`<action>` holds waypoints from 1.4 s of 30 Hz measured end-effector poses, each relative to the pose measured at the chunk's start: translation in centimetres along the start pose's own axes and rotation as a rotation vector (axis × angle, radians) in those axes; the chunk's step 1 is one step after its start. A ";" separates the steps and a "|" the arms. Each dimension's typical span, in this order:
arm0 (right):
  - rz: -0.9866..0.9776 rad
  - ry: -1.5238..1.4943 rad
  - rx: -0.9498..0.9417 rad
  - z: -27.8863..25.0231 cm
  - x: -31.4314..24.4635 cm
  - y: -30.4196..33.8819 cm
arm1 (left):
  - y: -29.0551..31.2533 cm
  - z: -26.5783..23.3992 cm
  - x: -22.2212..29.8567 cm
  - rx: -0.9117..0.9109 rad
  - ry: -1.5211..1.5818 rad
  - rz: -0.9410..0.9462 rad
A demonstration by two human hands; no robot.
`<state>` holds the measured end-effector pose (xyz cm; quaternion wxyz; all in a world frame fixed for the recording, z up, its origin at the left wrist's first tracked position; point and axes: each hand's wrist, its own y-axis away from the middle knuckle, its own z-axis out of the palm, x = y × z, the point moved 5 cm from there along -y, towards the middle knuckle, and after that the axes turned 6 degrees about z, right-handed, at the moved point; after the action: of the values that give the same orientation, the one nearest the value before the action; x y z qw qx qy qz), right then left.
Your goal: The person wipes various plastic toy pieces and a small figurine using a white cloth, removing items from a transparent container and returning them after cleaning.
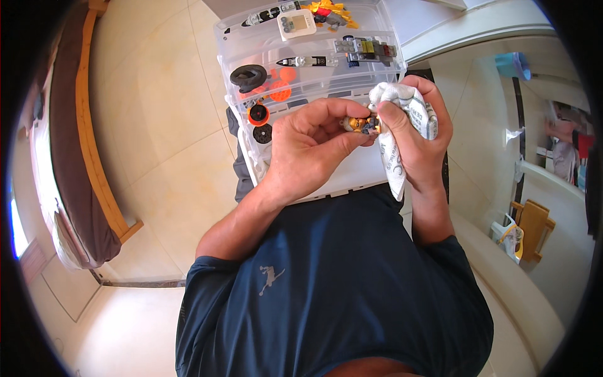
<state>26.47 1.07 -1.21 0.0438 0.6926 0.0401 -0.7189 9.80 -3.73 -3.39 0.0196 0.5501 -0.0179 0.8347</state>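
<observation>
Between the thumb and fingers of my left hand (308,147) is a small toy figure (359,125), yellow and dark with a greyish top. My right hand (422,135) is closed round a bunched white cloth (396,157) with dark printing, one corner hanging down. The cloth meets the figure's right end, and both hands are close together above the near part of a white-lidded clear plastic box. Part of the figure is hidden by my fingers and the cloth.
On the clear plastic box (229,38) lie toy ships (306,61), a grey block-built vehicle (367,49), a white device (296,24), a yellow-red toy (330,12), a black ring (248,78) and orange round pieces (281,91). A bed (69,144) stands left; a wooden stool (535,229) is right.
</observation>
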 end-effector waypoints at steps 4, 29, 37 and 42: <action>0.087 -0.051 0.071 -0.1 0.2 -0.2 | -0.4 0.3 0.2 0.007 0.050 -0.052; 0.074 -0.087 -0.010 0.3 0.0 -0.3 | -0.1 0.0 0.3 -0.011 0.085 0.027; 0.035 -0.185 -0.111 0.0 0.5 0.5 | -0.4 -0.1 0.3 0.074 0.111 0.064; -0.024 0.015 -0.125 -0.1 0.0 0.5 | -0.6 0.0 0.7 0.053 0.062 0.057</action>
<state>26.59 0.57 -1.18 0.0779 0.6932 0.0936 -0.7104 9.55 -3.10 -2.77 -0.0186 0.5234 -0.0108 0.8518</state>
